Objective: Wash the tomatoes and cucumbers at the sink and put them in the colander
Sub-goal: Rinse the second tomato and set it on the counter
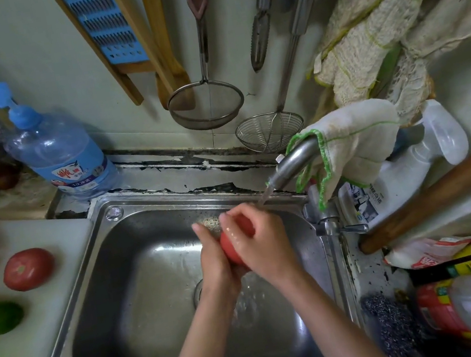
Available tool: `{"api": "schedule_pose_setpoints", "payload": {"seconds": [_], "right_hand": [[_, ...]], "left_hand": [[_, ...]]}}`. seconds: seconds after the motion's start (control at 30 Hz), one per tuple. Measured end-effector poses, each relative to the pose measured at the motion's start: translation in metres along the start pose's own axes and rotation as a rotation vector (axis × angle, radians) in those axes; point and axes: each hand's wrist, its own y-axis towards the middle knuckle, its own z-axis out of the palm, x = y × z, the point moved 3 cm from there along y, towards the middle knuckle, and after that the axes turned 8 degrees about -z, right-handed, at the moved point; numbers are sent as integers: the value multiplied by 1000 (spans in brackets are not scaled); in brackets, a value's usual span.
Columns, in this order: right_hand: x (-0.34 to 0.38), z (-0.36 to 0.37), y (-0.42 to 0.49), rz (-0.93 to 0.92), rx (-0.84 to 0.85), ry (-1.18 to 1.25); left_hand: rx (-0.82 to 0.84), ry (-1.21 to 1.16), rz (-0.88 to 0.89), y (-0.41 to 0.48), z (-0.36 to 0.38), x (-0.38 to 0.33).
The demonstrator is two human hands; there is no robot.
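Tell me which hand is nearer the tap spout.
Right. The right hand sits just below the tap spout; the left hand is farther left, on the tomato.

Left hand point(214, 259) and right hand point(257, 241) were cupped together, fingers curled, wet, forearms converging from near.

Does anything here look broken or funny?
Yes. The dark sealant strip behind the steel sink is cracked and peeling. A white green-edged cloth is draped over the running metal tap, an odd spot.
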Motion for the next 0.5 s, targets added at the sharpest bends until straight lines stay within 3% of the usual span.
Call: {"api": "schedule_pose_setpoints", "payload": {"seconds": [0.1, 0.3, 0.5], "right_hand": [[2, -2, 1, -74, -30, -54], [-16, -12, 15, 328, -218, 139], [-20, -11, 7, 424, -167, 456]], "left_hand": [[41, 34, 13, -2, 0, 1], [247, 395, 123, -15, 13, -1], [45, 439, 253, -9, 10, -4]]}}
